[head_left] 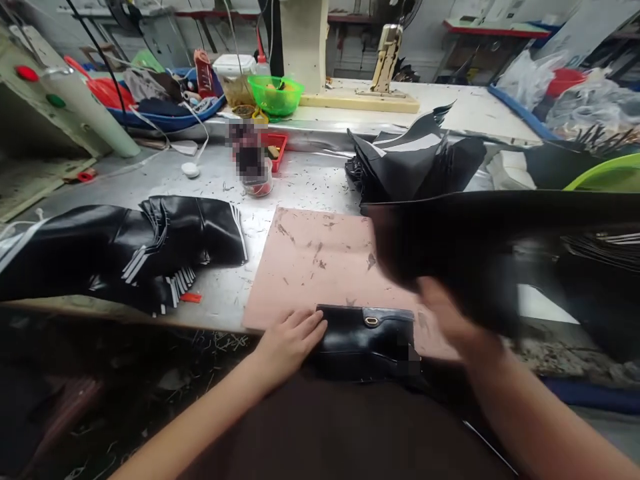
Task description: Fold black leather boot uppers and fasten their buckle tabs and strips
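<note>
In the head view my left hand (294, 339) lies at the table's front edge, its fingers flat with the tips on the left end of a black leather panel (345, 340). The panel has a small gold-coloured metal eyelet (371, 321) near its top edge, and its lower part hangs towards my lap. My right hand (443, 313), blurred by motion, grips a larger black leather sheet (445, 233) that is raised to the right; its fingertips are partly hidden by the sheet. Under the panel is a pink cutting board (310, 260) marked with dark scuffs.
Stacked black leather pieces with white edges (115, 240) lie on the left. More black pieces (415, 160) stand bunched behind the board. Further back are a green basket (275, 97), a red tray (276, 150) and a machine column (304, 47). Plastic bags (600, 93) fill the far right.
</note>
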Motion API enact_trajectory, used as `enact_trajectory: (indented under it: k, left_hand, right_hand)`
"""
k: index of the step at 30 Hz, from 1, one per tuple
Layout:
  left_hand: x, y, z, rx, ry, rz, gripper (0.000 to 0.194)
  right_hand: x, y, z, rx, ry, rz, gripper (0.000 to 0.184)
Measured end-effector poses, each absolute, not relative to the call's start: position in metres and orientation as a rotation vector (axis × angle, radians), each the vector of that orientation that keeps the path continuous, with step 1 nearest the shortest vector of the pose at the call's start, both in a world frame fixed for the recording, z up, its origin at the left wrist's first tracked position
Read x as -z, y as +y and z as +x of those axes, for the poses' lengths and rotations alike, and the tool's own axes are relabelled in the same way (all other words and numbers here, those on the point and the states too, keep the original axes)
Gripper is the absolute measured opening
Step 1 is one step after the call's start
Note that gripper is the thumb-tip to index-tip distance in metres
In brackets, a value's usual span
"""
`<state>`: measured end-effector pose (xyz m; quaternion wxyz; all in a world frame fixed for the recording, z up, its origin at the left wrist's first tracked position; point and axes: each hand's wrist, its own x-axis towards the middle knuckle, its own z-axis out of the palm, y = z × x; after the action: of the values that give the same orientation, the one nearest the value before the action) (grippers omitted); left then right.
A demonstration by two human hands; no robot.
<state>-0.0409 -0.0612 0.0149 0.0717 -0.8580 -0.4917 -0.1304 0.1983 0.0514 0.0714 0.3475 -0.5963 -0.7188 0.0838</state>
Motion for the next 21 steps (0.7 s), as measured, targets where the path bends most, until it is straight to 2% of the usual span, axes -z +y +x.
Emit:
enact_trajectory:
  k: [2, 4, 6, 7, 14, 21]
  left_hand:
    - [-0.014, -0.063, -0.04, 0.322, -1.467, -2.561, 0.029]
    - [-0.013, -0.065, -0.039, 0.287, -1.477, -2.534, 0.029]
    - [-0.01, -0.067, -0.037, 0.289, -1.485, -2.512, 0.028]
    - [-0.009, -0.067, -0.037, 0.292, -1.489, -2.502, 0.028]
    - [-0.002, -0.068, -0.032, 0.272, -1.444, -2.429, 0.025]
    - [-0.002, -0.068, -0.03, 0.308, -1.403, -2.403, 0.024]
  right_hand:
    - [-0.071, 0.045, 0.162, -0.605, -1.964, -1.595, 0.043]
    - [-0.07, 0.04, 0.133, -1.182, -2.024, -1.616, 0.032]
    - [-0.066, 0.038, 0.116, -1.606, -1.951, -1.596, 0.033]
    - [-0.062, 0.037, 0.111, -1.698, -1.89, -1.594, 0.033]
    - [-0.038, 0.032, 0.119, -1.541, -1.729, -1.827, 0.038]
    - [-0.031, 0.028, 0.128, -1.525, -1.723, -1.753, 0.034]
